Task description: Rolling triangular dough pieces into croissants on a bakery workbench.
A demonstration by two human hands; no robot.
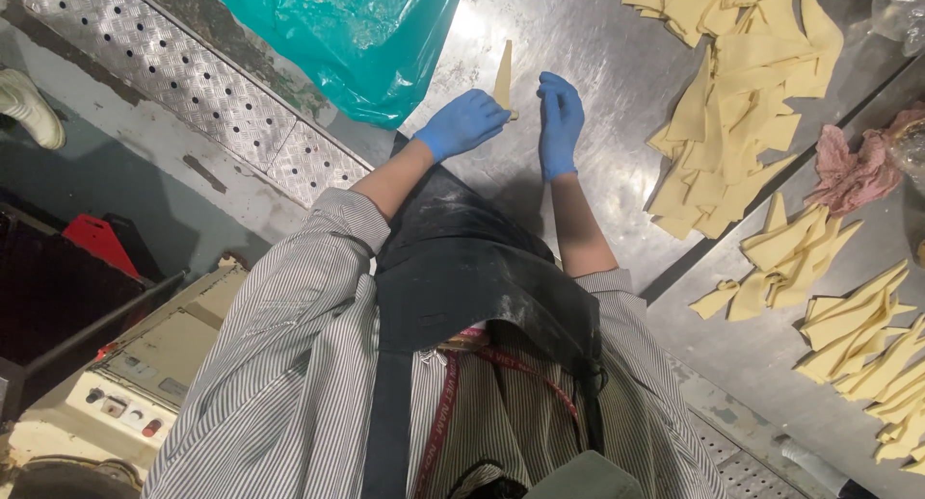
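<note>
While both gloved hands work one dough triangle (503, 75) on the steel table (597, 37), the left hand (462, 123) pinches its wide end and the right hand (561, 121) lies flat beside it; rolling looks barely begun, with heaps of cut triangles (732, 104) untouched.

hands (511, 123): blue gloves | shirt: grey-striped, sleeves rolled | apron: black | lanyard: red

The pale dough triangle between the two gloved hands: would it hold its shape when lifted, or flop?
The dough triangle is thin and flat like the draped, overlapping pieces in the pile, so it would probably flop. It likely weighs little for its size. On the steel table it would probably slide rather than roll. The left hand and right hand work its near end.
</note>
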